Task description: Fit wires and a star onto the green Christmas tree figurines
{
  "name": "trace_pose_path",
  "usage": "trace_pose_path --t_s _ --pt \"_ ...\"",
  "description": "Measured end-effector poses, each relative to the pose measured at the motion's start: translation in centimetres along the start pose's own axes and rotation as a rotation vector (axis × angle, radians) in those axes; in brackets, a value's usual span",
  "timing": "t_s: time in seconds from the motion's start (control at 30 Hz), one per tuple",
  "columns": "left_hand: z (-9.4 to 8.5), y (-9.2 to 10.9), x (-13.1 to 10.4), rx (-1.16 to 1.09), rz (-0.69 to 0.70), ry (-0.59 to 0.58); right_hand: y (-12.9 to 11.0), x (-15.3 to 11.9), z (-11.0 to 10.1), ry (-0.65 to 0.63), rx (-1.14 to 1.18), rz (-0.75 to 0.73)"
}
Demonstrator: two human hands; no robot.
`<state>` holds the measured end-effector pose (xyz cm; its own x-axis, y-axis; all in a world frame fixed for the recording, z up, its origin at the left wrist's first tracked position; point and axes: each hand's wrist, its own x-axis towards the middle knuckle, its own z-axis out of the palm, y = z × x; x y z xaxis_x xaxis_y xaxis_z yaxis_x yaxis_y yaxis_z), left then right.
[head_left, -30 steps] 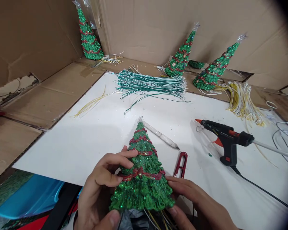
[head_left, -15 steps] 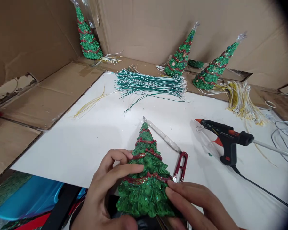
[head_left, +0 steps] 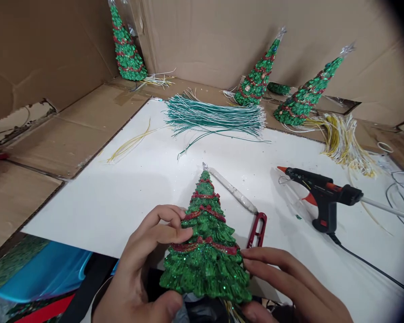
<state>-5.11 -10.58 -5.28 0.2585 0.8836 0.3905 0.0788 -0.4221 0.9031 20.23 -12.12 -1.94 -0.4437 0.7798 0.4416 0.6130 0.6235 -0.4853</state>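
Note:
A green glittery tree (head_left: 207,273) with red garlands and a small clear tip stands tilted at the bottom centre, between both hands. My left hand (head_left: 144,264) is closed round its left side, fingers on the branches and thumb at the lower edge. At the lower right edge, my right hand (head_left: 286,282) holds the tree between its fingertips and thumb. Wires and something dark show beneath the base, partly hidden. Just behind the tree lie a whitish pen-like stick (head_left: 234,190) and a dark red tool (head_left: 257,231).
A black and orange glue gun (head_left: 323,195) lies at the right, its cord running forward. Green-white wires (head_left: 215,116) and yellow-white wires (head_left: 345,143) lie farther back. Finished-looking trees (head_left: 129,56) stand by the cardboard walls (head_left: 215,45). Blue plastic (head_left: 47,273) shows at lower left.
The tree has turned slightly in my hands, and its clear tip now shows. My right hand has shifted a little right along its edge. The whole view has moved slightly.

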Motion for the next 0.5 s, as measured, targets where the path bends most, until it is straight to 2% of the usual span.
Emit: trace_pose_path --t_s 0.17,0.23,0.37,0.43,0.5 --pt "0.1 0.7 0.5 0.006 -0.047 -0.018 0.8 -0.4 -0.4 -0.052 -0.045 -0.033" --pt "0.0 1.2 1.0 0.045 -0.047 -0.029 0.9 -0.5 -0.5 -0.040 -0.096 0.012" --pt "-1.2 2.3 2.3 0.202 -0.084 -0.071 1.7 -1.4 -0.9 -0.011 -0.143 0.052" --pt "-2.4 2.7 3.1 0.327 -0.097 0.022 2.6 -2.3 -1.3 -0.017 -0.140 0.019" --pt "-4.0 2.9 4.2 0.525 -0.134 0.193 3.8 -3.7 -1.7 -0.009 -0.104 0.088"
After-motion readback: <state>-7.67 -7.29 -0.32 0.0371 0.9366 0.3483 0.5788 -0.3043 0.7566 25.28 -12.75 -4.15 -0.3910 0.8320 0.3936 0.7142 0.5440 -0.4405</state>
